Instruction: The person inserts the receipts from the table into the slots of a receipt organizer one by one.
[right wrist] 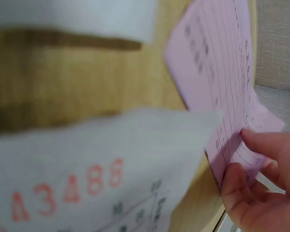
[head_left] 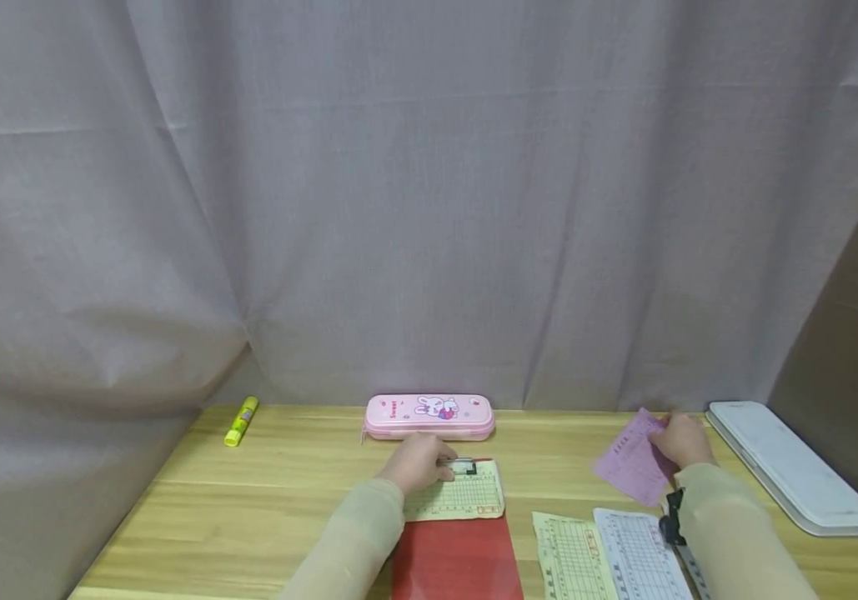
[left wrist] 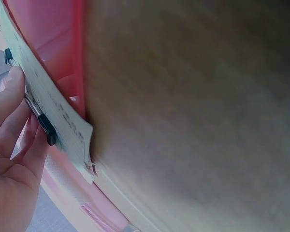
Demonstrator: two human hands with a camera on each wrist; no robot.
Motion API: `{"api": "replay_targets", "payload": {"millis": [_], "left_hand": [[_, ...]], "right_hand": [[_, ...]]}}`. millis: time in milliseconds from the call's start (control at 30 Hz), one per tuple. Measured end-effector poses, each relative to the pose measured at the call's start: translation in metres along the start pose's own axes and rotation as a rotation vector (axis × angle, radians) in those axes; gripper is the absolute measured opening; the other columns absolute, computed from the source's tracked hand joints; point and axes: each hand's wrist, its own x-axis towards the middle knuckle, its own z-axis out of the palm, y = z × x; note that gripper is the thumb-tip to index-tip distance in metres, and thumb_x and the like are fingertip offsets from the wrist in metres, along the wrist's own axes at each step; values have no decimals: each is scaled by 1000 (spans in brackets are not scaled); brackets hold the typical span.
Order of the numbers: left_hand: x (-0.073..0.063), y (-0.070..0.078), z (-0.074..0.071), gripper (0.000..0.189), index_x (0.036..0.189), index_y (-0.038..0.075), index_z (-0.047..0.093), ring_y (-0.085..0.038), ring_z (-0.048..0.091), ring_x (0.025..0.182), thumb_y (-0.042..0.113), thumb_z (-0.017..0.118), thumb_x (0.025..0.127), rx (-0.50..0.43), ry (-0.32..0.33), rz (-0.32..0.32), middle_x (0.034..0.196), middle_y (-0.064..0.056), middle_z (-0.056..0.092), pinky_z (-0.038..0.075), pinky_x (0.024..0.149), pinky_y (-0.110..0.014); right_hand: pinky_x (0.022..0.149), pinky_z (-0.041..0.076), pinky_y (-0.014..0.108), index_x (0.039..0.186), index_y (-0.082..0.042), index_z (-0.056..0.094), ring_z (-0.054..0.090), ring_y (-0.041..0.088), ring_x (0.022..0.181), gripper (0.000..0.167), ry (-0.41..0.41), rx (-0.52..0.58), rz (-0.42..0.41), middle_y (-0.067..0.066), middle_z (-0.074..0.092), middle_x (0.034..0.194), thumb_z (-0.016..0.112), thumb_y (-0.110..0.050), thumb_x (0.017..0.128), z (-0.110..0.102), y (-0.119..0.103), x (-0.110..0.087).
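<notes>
My left hand (head_left: 415, 461) grips the metal clip (left wrist: 33, 104) with black ends at the top of a red clipboard (head_left: 459, 560). Thumb and fingers lie on either side of it in the left wrist view. Beneath the clip lies a pale yellow-green printed form (head_left: 462, 497), covering the board's upper part. Over at the right, my right hand (head_left: 684, 440) pinches a pink printed slip (head_left: 633, 460) by its edge. That slip (right wrist: 217, 63) bends up between thumb and fingers, and its far side is partly hidden by the hand.
Yellow-green (head_left: 574, 557) and white (head_left: 637, 552) forms lie side by side at the front right. A pink pencil case (head_left: 429, 427) stands behind the clipboard. Left of it lies a yellow glue stick (head_left: 241, 422). A flat white case (head_left: 796, 462) rests at the right edge. Grey cloth (head_left: 429, 208) hangs behind.
</notes>
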Motion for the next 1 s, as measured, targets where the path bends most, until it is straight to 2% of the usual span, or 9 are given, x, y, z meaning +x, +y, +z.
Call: {"api": "replay_targets", "payload": {"millis": [167,267,500,667,833,1000], "left_hand": [[0,0,0,27,97,15,76,-6,66,90,25,80,73,-2,-4,1,92,7,73,52,82,-21],[-1,0,-1,27,97,15,76,-6,66,90,25,80,73,-8,-5,0,92,7,73,52,82,-21],[-1,1,-2,26,97,14,76,-6,66,89,24,80,73,-21,-7,-6,92,7,73,53,80,-21],[1,1,-1,27,98,15,76,-6,66,90,25,80,73,-12,-1,-12,93,7,73,52,82,-22],[2,0,2,28,99,15,76,-7,66,92,26,79,73,-11,-1,-17,94,7,73,52,82,-22],[1,0,2,27,97,15,76,-6,66,89,25,80,73,-4,8,-6,92,7,73,52,81,-21]], "right_hand": [[65,46,50,92,15,53,55,43,76,20,64,20,21,31,57,83,54,-3,83,-2,-2,-4],[58,45,43,91,12,54,54,37,71,16,55,29,48,28,57,80,52,-4,88,-5,-2,-6],[50,39,31,86,10,58,53,25,62,21,-3,39,21,15,56,68,52,-9,91,-16,4,-11],[49,41,29,90,14,58,51,21,60,25,-42,83,33,13,56,68,55,-10,91,-23,12,-15],[48,39,29,93,13,57,50,18,56,28,-87,152,3,5,53,62,55,-15,93,-29,20,-18],[50,44,27,103,15,56,52,18,60,35,-113,219,11,7,56,69,57,-19,94,-31,19,-21]]}}
